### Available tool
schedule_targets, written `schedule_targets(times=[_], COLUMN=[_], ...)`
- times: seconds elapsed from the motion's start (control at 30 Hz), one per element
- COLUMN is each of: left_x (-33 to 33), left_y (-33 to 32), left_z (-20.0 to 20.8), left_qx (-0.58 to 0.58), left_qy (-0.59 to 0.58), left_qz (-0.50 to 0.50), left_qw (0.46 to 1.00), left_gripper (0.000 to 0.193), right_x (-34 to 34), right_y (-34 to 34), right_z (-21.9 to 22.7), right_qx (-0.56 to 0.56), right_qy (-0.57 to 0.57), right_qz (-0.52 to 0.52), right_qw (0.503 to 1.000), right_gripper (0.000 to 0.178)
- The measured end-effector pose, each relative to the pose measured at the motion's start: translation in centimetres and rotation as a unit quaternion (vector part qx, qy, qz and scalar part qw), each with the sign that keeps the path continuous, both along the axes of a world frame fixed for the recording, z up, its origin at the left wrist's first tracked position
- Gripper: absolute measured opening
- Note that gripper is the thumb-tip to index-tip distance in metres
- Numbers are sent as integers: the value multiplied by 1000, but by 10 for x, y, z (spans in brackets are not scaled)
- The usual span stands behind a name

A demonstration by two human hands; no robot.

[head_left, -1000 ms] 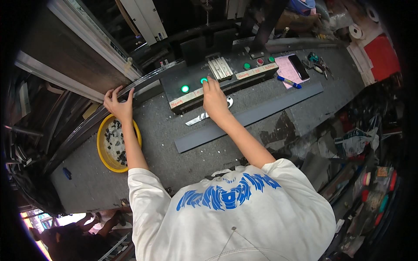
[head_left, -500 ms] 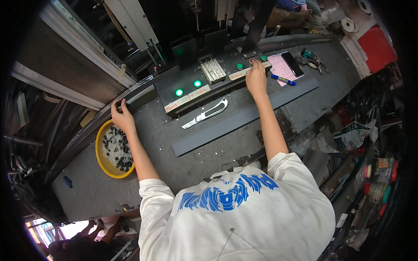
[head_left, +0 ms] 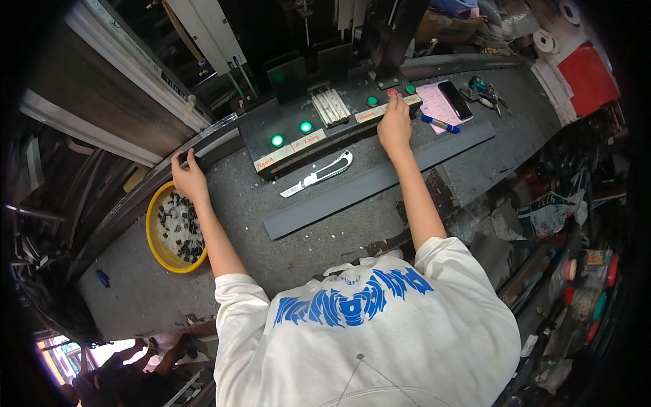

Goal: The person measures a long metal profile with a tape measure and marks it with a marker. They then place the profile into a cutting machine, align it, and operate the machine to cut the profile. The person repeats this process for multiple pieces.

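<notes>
Button [head_left: 392,92], red, lies at fingertips [head_left: 392,102] of the right hand [head_left: 395,127].

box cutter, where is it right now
In the head view, the box cutter lies near the middle of the bench, between the button box and the long grey strip, to the left of the right hand.

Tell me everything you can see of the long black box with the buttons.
The long, black, metal-looking box rests on the gray bench. Its top bears two lit round green buttons at left; at right, two duller green ones flank a round red button. Pale strips with red handwriting line the near edge; a ridged silvery block sits mid-top. The right hand is at the red button; I can't tell if it's pressed.
</notes>
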State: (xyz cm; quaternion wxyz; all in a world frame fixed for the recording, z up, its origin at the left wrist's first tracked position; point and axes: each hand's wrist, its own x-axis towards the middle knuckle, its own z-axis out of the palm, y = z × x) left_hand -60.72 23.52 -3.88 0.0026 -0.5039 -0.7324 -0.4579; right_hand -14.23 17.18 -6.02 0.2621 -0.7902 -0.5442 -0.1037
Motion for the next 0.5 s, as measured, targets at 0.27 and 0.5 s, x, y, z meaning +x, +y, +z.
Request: schedule_targets(times=[0.27,0.5], left_x=[0,1], left_y=[0,1], left_z=[-1,-2], left_qx=[20,-6], left_qy=[-3,8], left_qz=[-11,12], left_qw=[1000,1000], left_gripper=[40,38], right_x=[2,8], right_y=[2,6], right_z=[5,9], right_qx=[-12,-1], right_qy=[-23,-34], right_qz=[-3,10], right_qw=[1000,999], right_gripper=[57,46])
